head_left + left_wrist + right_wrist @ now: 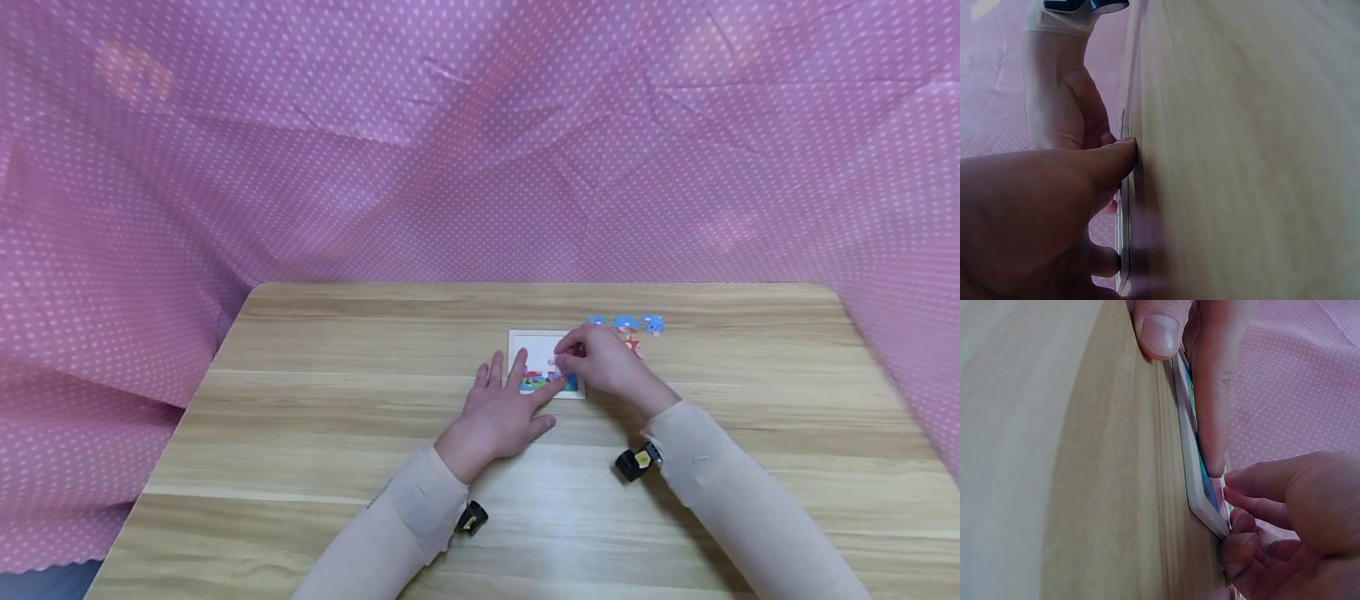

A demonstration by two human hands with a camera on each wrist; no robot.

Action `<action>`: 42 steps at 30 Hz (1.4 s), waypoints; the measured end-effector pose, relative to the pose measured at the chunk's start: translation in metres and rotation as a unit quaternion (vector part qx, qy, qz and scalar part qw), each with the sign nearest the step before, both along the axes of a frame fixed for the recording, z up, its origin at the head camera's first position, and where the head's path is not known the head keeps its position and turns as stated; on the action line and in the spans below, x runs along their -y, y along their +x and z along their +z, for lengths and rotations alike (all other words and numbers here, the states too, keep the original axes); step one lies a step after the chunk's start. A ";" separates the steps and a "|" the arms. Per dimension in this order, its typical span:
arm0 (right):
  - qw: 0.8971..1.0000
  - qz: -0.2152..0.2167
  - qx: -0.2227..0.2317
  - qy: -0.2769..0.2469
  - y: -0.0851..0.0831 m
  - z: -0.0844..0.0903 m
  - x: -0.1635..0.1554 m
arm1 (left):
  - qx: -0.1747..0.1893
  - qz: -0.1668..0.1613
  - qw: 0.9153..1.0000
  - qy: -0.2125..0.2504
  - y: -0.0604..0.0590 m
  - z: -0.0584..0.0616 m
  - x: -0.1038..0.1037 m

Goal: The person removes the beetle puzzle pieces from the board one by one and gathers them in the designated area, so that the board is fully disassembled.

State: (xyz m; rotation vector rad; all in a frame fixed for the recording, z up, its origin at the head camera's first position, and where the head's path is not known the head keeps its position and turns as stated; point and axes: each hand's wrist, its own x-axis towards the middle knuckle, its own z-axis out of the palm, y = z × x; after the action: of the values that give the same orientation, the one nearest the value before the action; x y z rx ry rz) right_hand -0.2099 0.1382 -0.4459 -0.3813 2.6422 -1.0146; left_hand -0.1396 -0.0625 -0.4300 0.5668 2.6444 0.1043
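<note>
A small white-framed puzzle board (546, 337) lies flat on the wooden table (337, 417), its lower rows filled with coloured pieces. My left hand (501, 410) lies flat, with straight fingers (1213, 425) pressing on the board's left and bottom part and its thumb (1116, 156) on the table beside the board (1124, 250). My right hand (592, 357) hovers over the board's right side and pinches a small pale puzzle piece (556, 362) between thumb and fingers (1260, 494), right at the board's surface (1200, 481).
Several loose blue pieces (626, 322) and a red one (634, 344) lie just right of the board, behind my right hand. Pink dotted cloth (480, 150) hangs round the table's back and sides. Bare wood stretches to the left and front.
</note>
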 end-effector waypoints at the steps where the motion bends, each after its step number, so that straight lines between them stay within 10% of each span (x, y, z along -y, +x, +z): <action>1: 1.000 -0.001 0.001 0.001 0.000 0.000 0.000 | 0.000 0.000 1.000 0.001 0.000 0.000 0.000; 42: 1.000 -0.003 -0.007 -0.018 0.004 0.002 -0.006 | 0.004 0.006 1.000 0.004 0.000 -0.002 -0.002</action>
State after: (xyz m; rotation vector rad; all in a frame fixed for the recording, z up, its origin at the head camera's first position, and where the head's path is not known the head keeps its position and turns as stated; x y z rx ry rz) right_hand -0.2055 0.1442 -0.4436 -0.3906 2.6414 -1.0658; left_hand -0.1394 -0.0609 -0.4316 0.5510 2.6418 0.1199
